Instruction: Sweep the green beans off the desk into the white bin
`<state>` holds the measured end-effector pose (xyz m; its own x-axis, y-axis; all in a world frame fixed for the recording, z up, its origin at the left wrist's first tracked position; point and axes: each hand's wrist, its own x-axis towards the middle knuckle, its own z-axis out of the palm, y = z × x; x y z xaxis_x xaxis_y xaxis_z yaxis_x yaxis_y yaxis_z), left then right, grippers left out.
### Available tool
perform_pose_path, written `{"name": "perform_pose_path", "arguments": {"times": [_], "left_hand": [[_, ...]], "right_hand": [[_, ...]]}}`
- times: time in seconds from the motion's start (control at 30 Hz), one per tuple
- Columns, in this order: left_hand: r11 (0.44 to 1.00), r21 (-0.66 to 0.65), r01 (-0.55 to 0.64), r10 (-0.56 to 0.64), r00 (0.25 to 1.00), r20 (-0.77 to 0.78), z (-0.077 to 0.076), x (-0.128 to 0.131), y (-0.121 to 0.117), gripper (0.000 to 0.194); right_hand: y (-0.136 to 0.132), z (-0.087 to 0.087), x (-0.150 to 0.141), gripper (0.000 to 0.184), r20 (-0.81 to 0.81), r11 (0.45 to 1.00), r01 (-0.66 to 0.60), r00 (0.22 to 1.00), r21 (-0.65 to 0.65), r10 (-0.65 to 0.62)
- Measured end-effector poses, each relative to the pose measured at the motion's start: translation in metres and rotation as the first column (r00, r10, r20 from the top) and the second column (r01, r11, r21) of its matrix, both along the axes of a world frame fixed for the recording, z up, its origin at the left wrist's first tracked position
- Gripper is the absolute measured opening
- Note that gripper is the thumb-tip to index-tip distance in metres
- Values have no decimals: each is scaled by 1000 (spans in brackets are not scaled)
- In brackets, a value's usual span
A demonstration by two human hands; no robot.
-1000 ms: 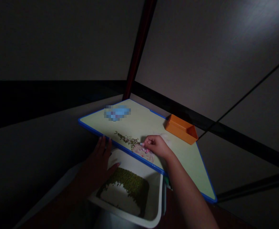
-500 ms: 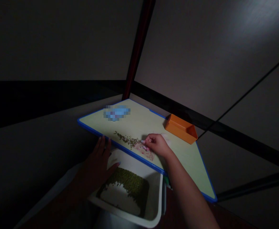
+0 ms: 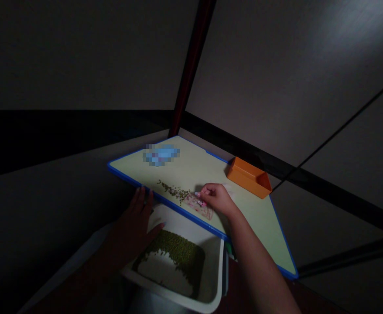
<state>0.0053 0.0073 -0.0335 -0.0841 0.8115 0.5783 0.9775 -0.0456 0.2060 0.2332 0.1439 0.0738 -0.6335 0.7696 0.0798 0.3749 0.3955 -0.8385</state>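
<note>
My right hand [image 3: 218, 198] is over the pale board, its fingers curled and the fingertips pinched together beside scattered green beans [image 3: 176, 192]. Anything between those fingertips is too small to make out. A pink drawing [image 3: 204, 212] on the board's surface lies just below the fingers. My left hand [image 3: 141, 220], in shadow, has its fingers stretched out to the board's blue edge, while the thumb reaches over the white bin. Inside that white bin [image 3: 216, 301], more green beans [image 3: 178, 248] are heaped toward the back and right, leaving part of the floor bare.
An orange open box [image 3: 248, 185] stands at the board's far right edge. At the far left corner of the board [image 3: 194, 161] lies a blurred blue patch [image 3: 162, 155]. Walls [image 3: 260, 78] meet behind the board, with a dark red post [image 3: 191, 65] in the corner.
Both hands keep nearly the same places. The right fingertips have shifted very slightly, and the view has moved a touch.
</note>
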Motion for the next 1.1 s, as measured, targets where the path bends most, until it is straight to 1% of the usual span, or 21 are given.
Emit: {"name": "perform_pose_path", "arguments": {"times": [0.1,0.2,0.3,0.43,0.63,0.7,0.87,0.97,1.1], "left_hand": [[1000,-5,-10,10,1000,-17,0,0,0,93],[1000,-14,-22,22,999,-25,1,0,0,94],[1000,-20,-21,21,999,-37,2,0,-1,93],[1000,-28,-12,11,999,-37,4,1,-1,93],[999,-44,2,-2,1000,-9,5,1,-2,92],[999,-50,4,-5,1000,-11,5,1,-2,93],[999,-46,-3,2,1000,-24,5,1,-2,92],[999,-39,1,-3,999,-34,5,1,-2,93],[999,-33,1,-2,999,-32,5,1,-2,92]], "right_hand": [[0,-1,-2,26,30,999,-3,1000,32,2],[1,-1,-2,27,74,994,17,997,108,-25],[3,-1,-2,24,97,988,43,994,146,-58],[5,-2,-2,21,93,983,66,992,169,-83],[4,-2,-6,24,75,975,61,994,216,-79],[3,-1,-6,24,67,977,56,995,205,-71],[3,-1,-3,25,-2,994,55,998,93,-55],[4,-2,-2,25,-30,992,71,997,104,-68],[3,-2,-3,24,-1,993,45,999,112,-45]]}}
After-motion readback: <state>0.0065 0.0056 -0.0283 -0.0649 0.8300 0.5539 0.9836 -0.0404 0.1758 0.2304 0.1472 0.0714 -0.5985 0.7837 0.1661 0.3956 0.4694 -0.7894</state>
